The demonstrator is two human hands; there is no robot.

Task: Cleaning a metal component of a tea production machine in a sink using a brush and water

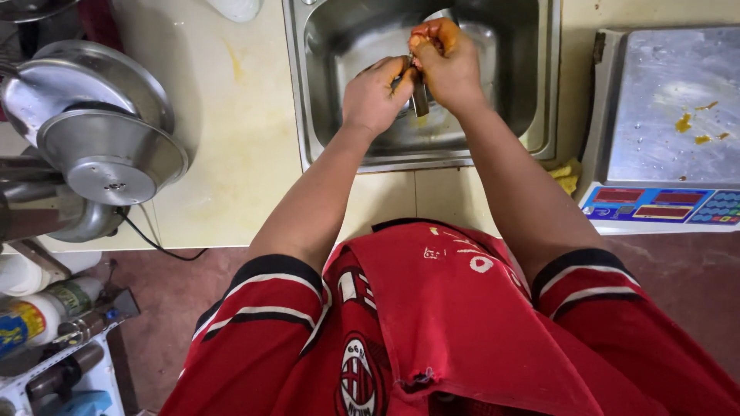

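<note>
Both my hands are over the steel sink (pixel 324 146). My left hand (pixel 375 96) grips a small metal utensil (pixel 420 100) whose handle hangs down between the hands. My right hand (pixel 445 62), smeared with orange-yellow residue, is closed around the upper end of the same utensil. What kind of utensil it is cannot be made out, since the hands hide most of it. Yellow traces lie on the sink floor under the hands.
Upturned steel bowls and lids (pixel 108 146) are stacked on the pale counter at left. A weighing scale (pixel 667 115) with yellow crumbs on its steel platform stands at right. A yellow sponge (pixel 566 176) lies beside the sink. Bottles (pixel 35 316) sit on a low rack at lower left.
</note>
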